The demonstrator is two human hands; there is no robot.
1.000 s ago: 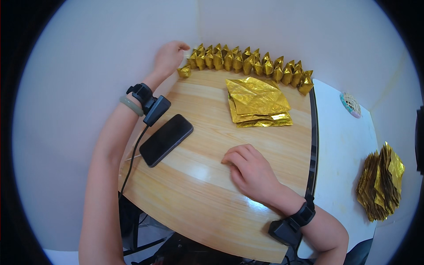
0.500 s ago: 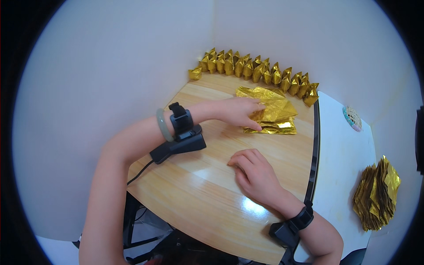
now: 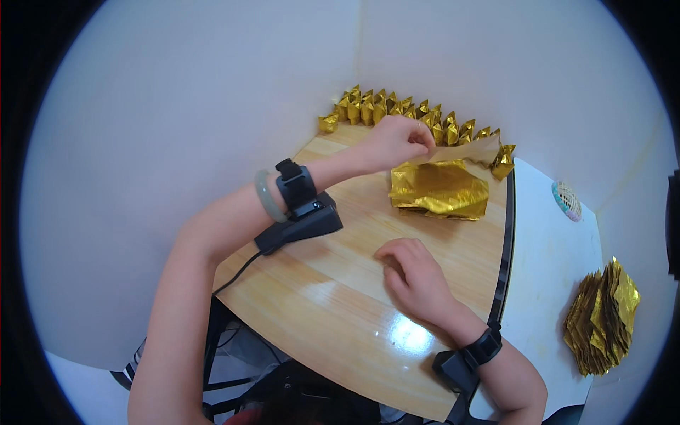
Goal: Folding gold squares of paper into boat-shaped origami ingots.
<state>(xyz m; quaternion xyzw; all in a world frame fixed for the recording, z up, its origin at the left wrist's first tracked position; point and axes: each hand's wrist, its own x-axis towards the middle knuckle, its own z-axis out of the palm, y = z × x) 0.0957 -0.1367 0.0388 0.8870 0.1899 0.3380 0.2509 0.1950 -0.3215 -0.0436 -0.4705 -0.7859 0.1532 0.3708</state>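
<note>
My left hand [image 3: 400,144] is raised near the far side of the table, its thumb and fingers pinched on the edge of a sheet of foil paper [image 3: 467,151]. The sheet stretches to the right with its pale tan side showing. Just below it lies a stack of gold foil paper [image 3: 440,191], slightly creased. My right hand [image 3: 418,278] rests on the table nearer to me, fingers loosely curled; what is under them, if anything, is hidden. Both wrists wear black straps with devices, and a pale bangle [image 3: 268,195] circles my left forearm.
Rows of folded gold foil ingots [image 3: 397,110] line the table's far edge by the wall. A white side table [image 3: 542,262] adjoins on the right, holding a thick bundle of gold foil paper [image 3: 601,322] and a small woven item [image 3: 567,200]. A black cabled device [image 3: 301,225] sits beneath my left forearm.
My left hand has risen from the gold stack and moved away from me, lifting one sheet off it. My right hand has stayed nearly where it was. The view has shifted slightly.
</note>
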